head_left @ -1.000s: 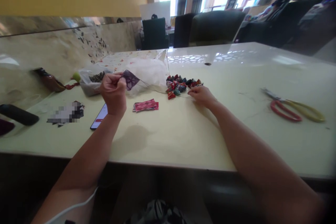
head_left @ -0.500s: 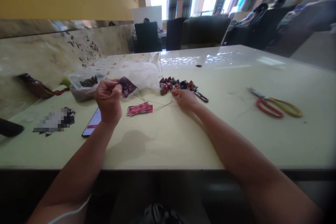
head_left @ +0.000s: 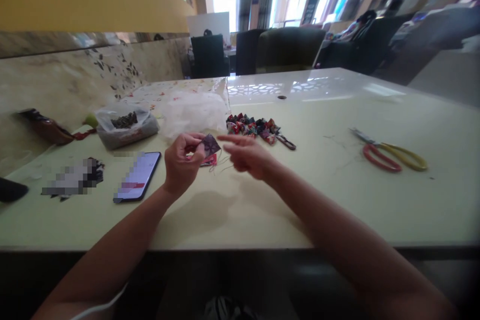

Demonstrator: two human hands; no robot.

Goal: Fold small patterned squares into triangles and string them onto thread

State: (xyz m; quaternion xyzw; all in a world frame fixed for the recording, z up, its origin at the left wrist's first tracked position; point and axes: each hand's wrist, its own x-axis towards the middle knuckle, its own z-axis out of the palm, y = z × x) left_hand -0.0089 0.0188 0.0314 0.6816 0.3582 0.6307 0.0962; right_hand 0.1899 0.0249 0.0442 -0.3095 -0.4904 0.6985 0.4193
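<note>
My left hand (head_left: 182, 162) pinches a small dark purple patterned square of fabric (head_left: 210, 145) between thumb and fingers. Just right of it is my right hand (head_left: 247, 156), its index finger stretched toward the fabric and apart from the thumb, the other fingers curled. Motion blurs it slightly, and no object shows in it. Loose dark thread (head_left: 224, 164) hangs and trails under the fabric. Below lies a small stack of red fabric pieces (head_left: 209, 160), mostly hidden by my left hand. Behind my right hand sits a pile of colourful stuffed fabric pieces (head_left: 249, 126), a small dark metal clip-like tool (head_left: 286, 142) beside it.
Scissors (head_left: 390, 155) with one red and one yellow handle lie on the right. At left are a phone (head_left: 138, 177), dark fabric scraps (head_left: 95, 170) and a plastic bag (head_left: 127, 132) of dark bits. Clear plastic (head_left: 193, 112) lies behind my hands.
My left hand has brought the purple fabric right and lower, uncovering the phone. My right hand has left the fabric pile and come toward the purple square, its index finger now extended.
</note>
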